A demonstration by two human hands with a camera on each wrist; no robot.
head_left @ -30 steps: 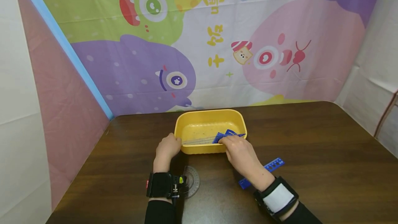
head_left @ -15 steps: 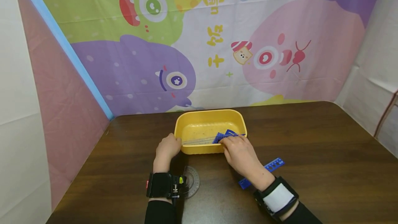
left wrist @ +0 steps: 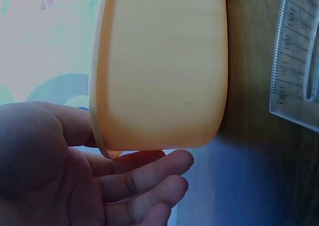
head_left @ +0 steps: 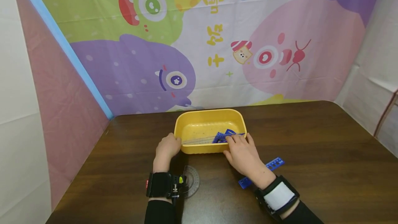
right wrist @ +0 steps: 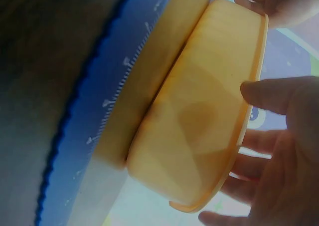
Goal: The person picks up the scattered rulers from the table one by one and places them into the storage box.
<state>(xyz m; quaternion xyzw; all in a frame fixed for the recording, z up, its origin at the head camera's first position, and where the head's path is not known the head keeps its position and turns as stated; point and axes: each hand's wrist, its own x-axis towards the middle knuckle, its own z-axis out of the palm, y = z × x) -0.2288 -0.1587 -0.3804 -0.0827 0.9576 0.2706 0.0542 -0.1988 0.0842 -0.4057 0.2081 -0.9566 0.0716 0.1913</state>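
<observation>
A yellow plastic bin [head_left: 202, 149] stands on the brown table. My left hand [head_left: 168, 147] holds its left end by the rim, the thumb at the rim and the fingers beside the end wall in the left wrist view. At the front right corner is my right hand [head_left: 244, 155]. Its thumb lies on the outer front wall in the right wrist view, and its fingers reach over the rim. Inside the bin, blue drawing pieces, one a set square [head_left: 220, 137], lie near the right hand, beside a clear straight ruler [head_left: 199, 141].
A clear protractor [head_left: 194, 182] lies on the table by the left wrist. Partly under the right forearm is a blue ruler [head_left: 275, 164] with cut-out shapes. Behind the table [head_left: 326, 141] hangs a cartoon-printed cloth [head_left: 217, 89].
My right hand has shifted slightly right along the bin's front rim, and its fingers have spread. The left hand and the bin stay in place.
</observation>
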